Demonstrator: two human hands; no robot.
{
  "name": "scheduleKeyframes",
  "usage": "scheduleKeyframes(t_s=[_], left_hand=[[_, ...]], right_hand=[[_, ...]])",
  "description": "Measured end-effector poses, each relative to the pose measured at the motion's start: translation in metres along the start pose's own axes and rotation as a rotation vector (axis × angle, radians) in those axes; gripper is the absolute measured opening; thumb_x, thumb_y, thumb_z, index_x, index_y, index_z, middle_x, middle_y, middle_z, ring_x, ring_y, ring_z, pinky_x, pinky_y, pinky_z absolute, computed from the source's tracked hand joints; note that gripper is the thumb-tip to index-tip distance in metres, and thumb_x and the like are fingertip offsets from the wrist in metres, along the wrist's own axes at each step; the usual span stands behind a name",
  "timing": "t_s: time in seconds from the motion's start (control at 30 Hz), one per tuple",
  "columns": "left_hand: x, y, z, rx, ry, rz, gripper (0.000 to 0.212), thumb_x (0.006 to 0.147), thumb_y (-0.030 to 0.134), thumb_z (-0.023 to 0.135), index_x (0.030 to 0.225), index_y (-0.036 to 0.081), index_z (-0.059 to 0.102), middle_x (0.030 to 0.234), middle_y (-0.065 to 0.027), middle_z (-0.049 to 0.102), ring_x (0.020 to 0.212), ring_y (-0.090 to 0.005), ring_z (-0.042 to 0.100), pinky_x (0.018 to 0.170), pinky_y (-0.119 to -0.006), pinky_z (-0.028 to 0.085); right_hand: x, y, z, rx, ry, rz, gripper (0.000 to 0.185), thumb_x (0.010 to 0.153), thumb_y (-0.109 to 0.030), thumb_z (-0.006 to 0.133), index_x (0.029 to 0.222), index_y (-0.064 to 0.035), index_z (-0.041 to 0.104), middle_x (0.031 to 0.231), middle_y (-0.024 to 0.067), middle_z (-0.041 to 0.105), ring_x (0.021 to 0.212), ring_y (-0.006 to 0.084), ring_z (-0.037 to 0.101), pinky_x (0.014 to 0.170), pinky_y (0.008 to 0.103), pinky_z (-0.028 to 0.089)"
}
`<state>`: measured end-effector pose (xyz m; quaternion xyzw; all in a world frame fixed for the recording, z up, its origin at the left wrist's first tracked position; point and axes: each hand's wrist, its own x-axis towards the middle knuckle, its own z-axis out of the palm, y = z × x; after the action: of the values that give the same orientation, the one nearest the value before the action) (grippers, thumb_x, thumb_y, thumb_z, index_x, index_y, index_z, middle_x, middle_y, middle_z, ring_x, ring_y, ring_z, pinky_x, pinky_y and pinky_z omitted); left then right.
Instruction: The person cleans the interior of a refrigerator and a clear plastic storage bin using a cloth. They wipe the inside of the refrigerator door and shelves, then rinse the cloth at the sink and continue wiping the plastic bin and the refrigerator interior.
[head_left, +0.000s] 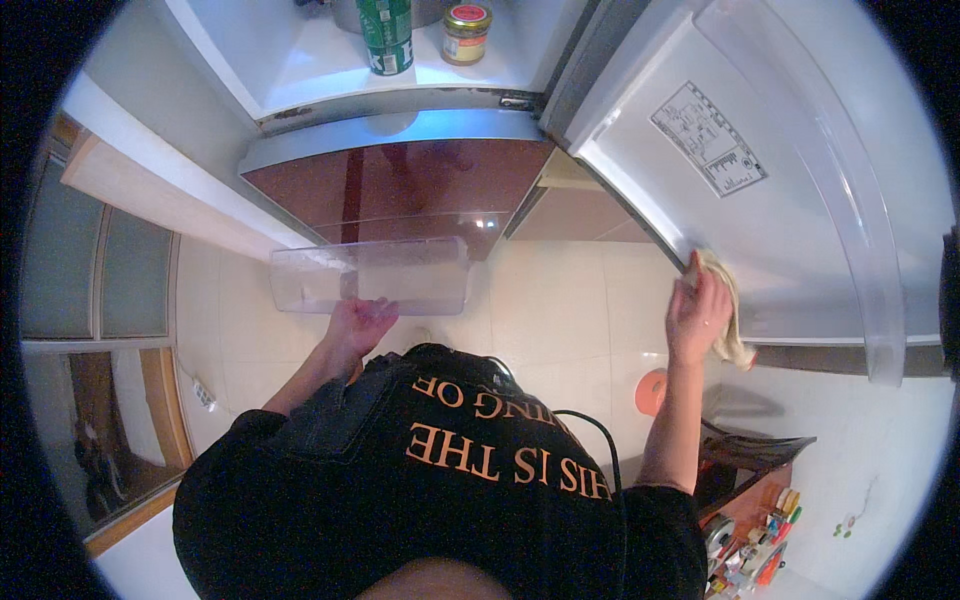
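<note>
My left hand (363, 326) grips the near edge of a clear plastic refrigerator door bin (412, 277), held out in front of my body. At the right, my right hand (699, 311) presses a pale yellowish cloth (726, 300) against the lower inner edge of the open refrigerator door (637, 157). A printed label with a diagram is stuck on the door's inner panel, and a long clear bin (847, 172) is fitted along the door's far side.
On the refrigerator shelf (330, 75) stand a green can (388, 37) and a glass jar with a lid (466, 37). A dark red drawer front (420, 180) lies below. An orange bucket (651, 391) is by my right forearm, and a cluttered reddish shelf (757, 495) stands at lower right.
</note>
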<state>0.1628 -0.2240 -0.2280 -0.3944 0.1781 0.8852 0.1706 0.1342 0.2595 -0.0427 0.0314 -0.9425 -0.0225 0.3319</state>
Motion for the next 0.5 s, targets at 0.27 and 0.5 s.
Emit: scheduleKeyframes(t_s=[0.27,0.5], left_hand=[[-0.006,-0.003,-0.012,-0.015,0.029,0.015,0.033,0.079,0.007,0.038,0.106,-0.012,0.041,0.11,-0.0224,0.047,0.11,-0.0394,0.044,0.098,-0.049,0.036],[-0.002,0.005,-0.028,-0.138,0.147,-0.123,0.033,0.083,0.008,0.034,0.109,-0.011,0.041,0.116,-0.0233,0.047,0.113,-0.0391,0.043,0.1,-0.048,0.034]], right_hand=[[0.093,-0.111,0.061,0.306,0.008,-0.219,0.04,0.07,-0.012,0.065,0.108,-0.0051,0.055,0.103,0.0119,0.06,0.096,0.0324,0.054,0.084,0.0424,0.042],[0.093,-0.104,0.06,0.249,-0.035,-0.101,0.021,0.076,-0.02,0.063,0.093,-0.0098,0.057,0.094,0.0082,0.062,0.092,0.0279,0.056,0.077,0.0402,0.042]])
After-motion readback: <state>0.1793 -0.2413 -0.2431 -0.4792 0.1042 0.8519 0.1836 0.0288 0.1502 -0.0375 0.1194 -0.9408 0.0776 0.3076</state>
